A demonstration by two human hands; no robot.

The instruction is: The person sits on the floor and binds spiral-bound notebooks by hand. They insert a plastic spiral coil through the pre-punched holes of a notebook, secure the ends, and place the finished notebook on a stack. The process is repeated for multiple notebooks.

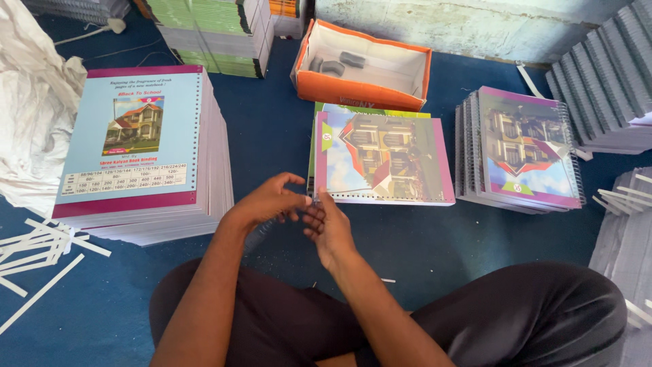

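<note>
My left hand [268, 202] and my right hand [331, 230] meet above my lap, fingertips touching. Between them they pinch a thin dark spiral coil [258, 235] that slants down under my left wrist. Just beyond the fingers lies a notebook [384, 160] with a house picture and purple border, its punched left edge close to my right fingertips. It rests on another notebook with a green cover [339, 109]. I sit cross-legged on the blue floor [272, 129] in dark trousers.
A tall stack of punched notebooks [139, 146] stands at the left, with white paper strips [41, 245] beside it. Spiral-bound notebooks [523, 149] are stacked at the right. An orange box [363, 64] sits at the back, with more stacks [217, 30] behind and grey stacks [604, 81] at far right.
</note>
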